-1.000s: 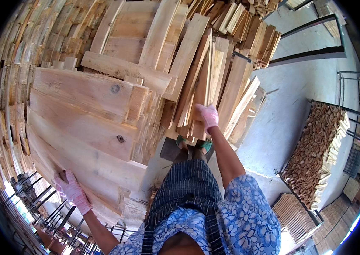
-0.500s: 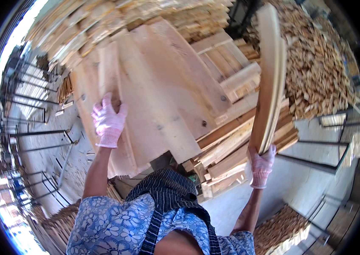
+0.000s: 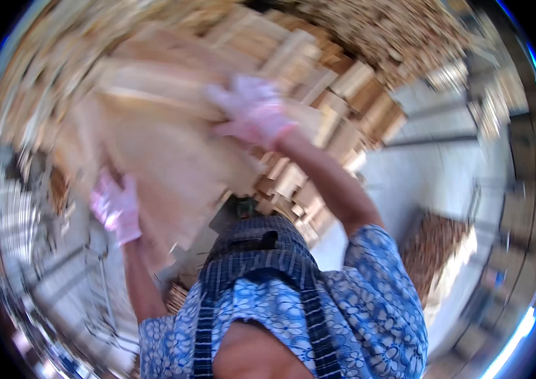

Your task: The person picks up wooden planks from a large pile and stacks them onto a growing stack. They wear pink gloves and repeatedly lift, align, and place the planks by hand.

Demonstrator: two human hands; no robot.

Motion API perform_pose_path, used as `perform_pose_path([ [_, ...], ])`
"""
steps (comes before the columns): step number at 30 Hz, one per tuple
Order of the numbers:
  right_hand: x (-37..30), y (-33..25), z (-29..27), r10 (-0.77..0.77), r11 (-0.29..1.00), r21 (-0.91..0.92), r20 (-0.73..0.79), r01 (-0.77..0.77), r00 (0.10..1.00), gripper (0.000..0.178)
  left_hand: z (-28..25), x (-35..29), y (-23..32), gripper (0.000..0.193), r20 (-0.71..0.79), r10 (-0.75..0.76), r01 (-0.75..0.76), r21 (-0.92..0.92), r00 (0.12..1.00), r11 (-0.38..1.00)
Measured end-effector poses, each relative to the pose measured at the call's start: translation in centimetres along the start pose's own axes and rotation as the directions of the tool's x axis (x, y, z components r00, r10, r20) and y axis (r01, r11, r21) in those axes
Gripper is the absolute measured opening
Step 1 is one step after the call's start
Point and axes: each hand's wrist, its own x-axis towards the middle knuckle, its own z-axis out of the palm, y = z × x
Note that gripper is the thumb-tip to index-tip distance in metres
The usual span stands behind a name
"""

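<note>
Both my hands wear pinkish-white knit gloves. My left hand [image 3: 117, 207] is open, thumb and fingers apart, at the near left part of a narrow wooden board [image 3: 93, 129] on the pile. My right hand [image 3: 256, 112] reaches across to the right end of a thick wooden plank [image 3: 160, 90]. Its fingers look spread, though motion smears them. The plank lies crosswise over wide pale boards [image 3: 167, 148]. Whether my right fingers still touch the plank is hard to tell.
Several short wood blocks [image 3: 350, 82] are stacked right of the boards. A large heap of wood offcuts [image 3: 375, 31] rises beyond. Another wood stack [image 3: 435, 252] stands at lower right. Metal frames [image 3: 100, 278] stand on the grey floor at left.
My right hand has swung left from the far right to over the boards. The upright planks it held are no longer there; a plank now lies crosswise. The view has turned.
</note>
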Motion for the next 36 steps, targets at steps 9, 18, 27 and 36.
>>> perform_pose_path([
  [9, -12.3, 5.2, 4.1, 0.403, 0.894, 0.423, -0.613, -0.148, 0.68, 0.065, 0.9, 4.1, -0.2, 0.085, 0.105, -0.211, 0.203, 0.086, 0.972, 0.975],
  [18, -33.6, 20.5, 37.9, 0.928, 0.078, 0.422, 0.3, -0.903, 0.22, 0.05, 0.4, 4.3, -0.2, 0.082, 0.087, -0.155, 0.167, -0.147, 0.984, 0.975],
  [27, -20.8, 27.8, 45.5, 0.959, -0.221, 0.231, 0.227, -0.948, -0.169, 0.097, -0.4, 5.4, -3.5, 0.071, 0.127, -0.138, 0.179, -0.41, 0.982, 0.895],
  [36, -23.1, 27.6, 42.7, 0.944, -0.147, 0.405, 0.33, -0.902, -0.005, 0.102, 0.9, 3.5, 0.0, 0.066, 0.077, -0.175, 0.191, -0.353, 0.982, 0.916],
])
